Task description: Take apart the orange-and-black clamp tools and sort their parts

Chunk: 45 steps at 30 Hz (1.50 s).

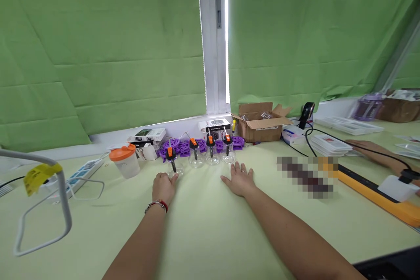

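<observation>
My left hand, with a red bracelet at the wrist, is closed at the base of the leftmost small clear glass bottle, which has a black and orange top. The hand partly hides that bottle's base. My right hand lies flat on the pale green table with its fingers spread and nothing in it. Just beyond its fingertips stands the rightmost bottle. Two similar bottles, one and another, stand between these. Purple plastic pieces lie behind the row.
An orange-lidded cup and a power strip are at left, near a grey wire frame. An open cardboard box stands behind. At right are white cases, cables, a yellow-black bar and another person's arm.
</observation>
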Tool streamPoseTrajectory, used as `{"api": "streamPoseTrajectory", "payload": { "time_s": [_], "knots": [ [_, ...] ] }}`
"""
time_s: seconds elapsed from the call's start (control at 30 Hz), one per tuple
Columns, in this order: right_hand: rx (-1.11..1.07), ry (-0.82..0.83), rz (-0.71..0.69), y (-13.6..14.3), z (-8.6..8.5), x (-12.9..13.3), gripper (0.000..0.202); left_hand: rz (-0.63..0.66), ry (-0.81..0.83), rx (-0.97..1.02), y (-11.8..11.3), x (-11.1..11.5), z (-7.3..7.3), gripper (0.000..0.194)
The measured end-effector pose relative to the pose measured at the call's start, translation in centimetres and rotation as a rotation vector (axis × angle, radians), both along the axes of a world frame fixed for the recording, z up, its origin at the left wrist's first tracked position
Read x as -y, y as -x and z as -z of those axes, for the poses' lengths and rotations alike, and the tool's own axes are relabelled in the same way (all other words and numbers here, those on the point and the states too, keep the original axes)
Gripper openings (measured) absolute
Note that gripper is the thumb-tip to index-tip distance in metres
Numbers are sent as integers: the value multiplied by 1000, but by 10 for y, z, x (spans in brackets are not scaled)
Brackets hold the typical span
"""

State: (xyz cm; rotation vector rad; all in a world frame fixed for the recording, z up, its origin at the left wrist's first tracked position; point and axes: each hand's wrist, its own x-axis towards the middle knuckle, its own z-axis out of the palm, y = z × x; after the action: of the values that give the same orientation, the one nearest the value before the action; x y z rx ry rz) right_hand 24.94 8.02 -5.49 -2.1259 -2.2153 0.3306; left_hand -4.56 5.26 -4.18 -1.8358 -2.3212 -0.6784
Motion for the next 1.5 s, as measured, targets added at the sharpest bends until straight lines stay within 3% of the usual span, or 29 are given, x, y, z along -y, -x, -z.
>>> {"api": "streamPoseTrajectory", "payload": {
  "time_s": [0.3, 0.57, 0.73, 1.5],
  "knots": [
    [20, -22, -47, -3, 1, -2, 92, -66, 96, -86, -4, -3, 4, 50],
    [24, -36, -48, -3, 1, -1, 91, -97, 258, -63, -4, -2, 10, 79],
    [18, -61, -53, -4, 5, -4, 92, -99, 307, -63, -3, 3, 8, 87],
    [4, -67, -50, -4, 9, -7, 93, -102, 343, -85, -3, 4, 8, 91]
  ]
}}
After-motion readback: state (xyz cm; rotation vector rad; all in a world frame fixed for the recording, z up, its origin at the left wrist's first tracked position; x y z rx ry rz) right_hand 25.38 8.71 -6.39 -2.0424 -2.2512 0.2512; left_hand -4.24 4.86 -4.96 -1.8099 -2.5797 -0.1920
